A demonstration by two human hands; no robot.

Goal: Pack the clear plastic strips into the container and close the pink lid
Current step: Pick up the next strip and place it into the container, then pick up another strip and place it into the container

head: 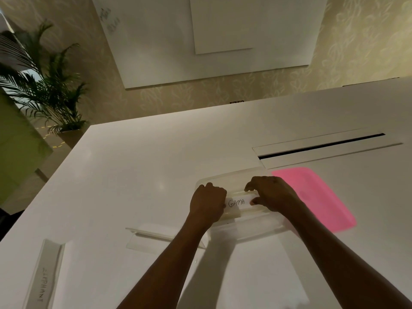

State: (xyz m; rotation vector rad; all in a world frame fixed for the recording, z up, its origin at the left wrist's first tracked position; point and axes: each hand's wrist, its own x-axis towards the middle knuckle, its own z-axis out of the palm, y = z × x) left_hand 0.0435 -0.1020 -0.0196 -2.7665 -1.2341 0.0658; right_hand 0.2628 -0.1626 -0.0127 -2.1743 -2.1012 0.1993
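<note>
- Counter is white, with patterned wallpaper and one potted palm behind.
- Three clear strips: one labelled strip clamped between my left hand and right hand over the container; two loose strips lie left.
- One pink lid lies beside the container.

A clear plastic strip labelled "GAMA" is held at both ends over the open clear container, the left hand closed on one end and the right hand pinching the other. The pink lid is laid flat on the counter, touching the container's right side. Two further clear strips are seen on the counter to the left.
</note>
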